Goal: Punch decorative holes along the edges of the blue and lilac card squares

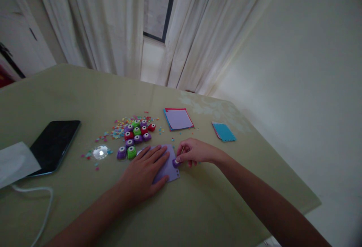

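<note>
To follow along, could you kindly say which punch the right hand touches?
The purple punch at the edge of the lilac card; the other punches stand grouped farther left.

Shows a bare left hand (pixel 144 167) with four slim, tapering fingers (pixel 158 156) and a thumb (pixel 160 183), joined by a narrow left wrist (pixel 124 190) to an uncovered left forearm (pixel 97 214), and a bare right hand (pixel 195 150) running through a slender right wrist (pixel 217 156) into an uncovered right forearm (pixel 251 189)

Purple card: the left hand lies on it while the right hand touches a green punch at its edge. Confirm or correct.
Not green: the head view shows the right hand touching a purple punch. The left hand does lie on the purple card.
</note>
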The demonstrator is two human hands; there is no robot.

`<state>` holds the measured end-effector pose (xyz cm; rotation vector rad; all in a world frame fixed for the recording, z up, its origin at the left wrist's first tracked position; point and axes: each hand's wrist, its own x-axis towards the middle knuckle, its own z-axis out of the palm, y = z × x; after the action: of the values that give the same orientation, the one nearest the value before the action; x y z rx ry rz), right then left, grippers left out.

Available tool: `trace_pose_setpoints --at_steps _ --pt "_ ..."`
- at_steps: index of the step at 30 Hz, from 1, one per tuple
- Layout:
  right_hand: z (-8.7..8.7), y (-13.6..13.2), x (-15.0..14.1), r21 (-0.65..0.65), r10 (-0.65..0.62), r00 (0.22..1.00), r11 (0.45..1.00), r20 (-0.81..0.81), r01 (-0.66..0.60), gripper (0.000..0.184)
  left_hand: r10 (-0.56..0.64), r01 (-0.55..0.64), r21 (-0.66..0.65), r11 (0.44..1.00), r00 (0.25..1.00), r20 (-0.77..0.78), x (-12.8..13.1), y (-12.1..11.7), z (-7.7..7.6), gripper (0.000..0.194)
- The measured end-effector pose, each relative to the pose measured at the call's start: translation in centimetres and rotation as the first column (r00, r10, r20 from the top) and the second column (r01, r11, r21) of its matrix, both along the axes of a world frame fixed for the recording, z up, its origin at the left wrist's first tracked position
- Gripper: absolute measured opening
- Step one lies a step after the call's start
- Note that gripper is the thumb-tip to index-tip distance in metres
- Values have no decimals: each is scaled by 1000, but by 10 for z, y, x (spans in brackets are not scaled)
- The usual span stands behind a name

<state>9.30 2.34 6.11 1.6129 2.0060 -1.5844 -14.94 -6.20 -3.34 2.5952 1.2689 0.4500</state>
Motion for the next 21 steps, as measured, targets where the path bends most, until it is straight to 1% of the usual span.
trace_pose_setpoints --at_steps 7,11,13,16,18,21 --pt "0 1 -1 -8 5 1000 1000 12 -5 22 5 -5 1 1000 1000 -10 0 0 2 70" --pt "2 2 -3 44 25 996 999 91 -29 26 -1 1 -12 1000 1000 -18 1 0 2 70" --pt "3 3 -6 119 64 982 989 176 -86 30 3 -3 -4 1000 1000 -6 1 0 1 70" --pt "5 3 -11 225 141 937 949 320 -219 33 8 -8 12 1000 1000 17 1 0 -2 70" --pt "5 2 -15 258 168 906 924 388 -282 32 7 -7 19 1000 1000 26 0 0 -4 70" --pt "6 -1 -19 273 179 881 907 439 -320 28 7 -8 27 1000 999 32 0 0 -6 69"
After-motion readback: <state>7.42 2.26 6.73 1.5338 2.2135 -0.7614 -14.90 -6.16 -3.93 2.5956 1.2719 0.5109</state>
